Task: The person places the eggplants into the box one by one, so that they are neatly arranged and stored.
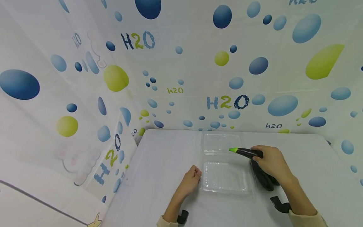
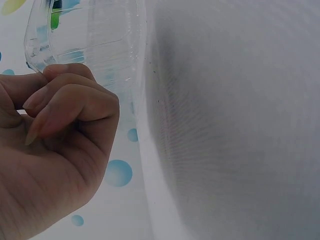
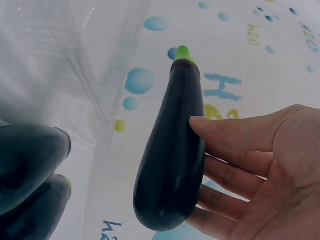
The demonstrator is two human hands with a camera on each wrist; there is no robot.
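Observation:
My right hand (image 1: 271, 160) grips a dark purple eggplant (image 1: 244, 153) with a bright green stem, thumb on one side and fingers on the other. The stem points left, over the clear plastic clamshell container (image 1: 224, 190), which lies spread open on the table. At the container's left edge, my left hand (image 1: 190, 181) pinches its rim between thumb and curled fingers; the left wrist view shows this container (image 2: 92, 42) close above those fingers. Below the right hand, more eggplants (image 1: 261, 176) lie side by side against the container's right side.
A white cloth covers the table (image 1: 161, 157). Behind it hangs a white curtain (image 1: 195, 69) printed with blue and green dots and H2O lettering, which continues along the left side. Black straps (image 1: 280, 205) sit at both wrists.

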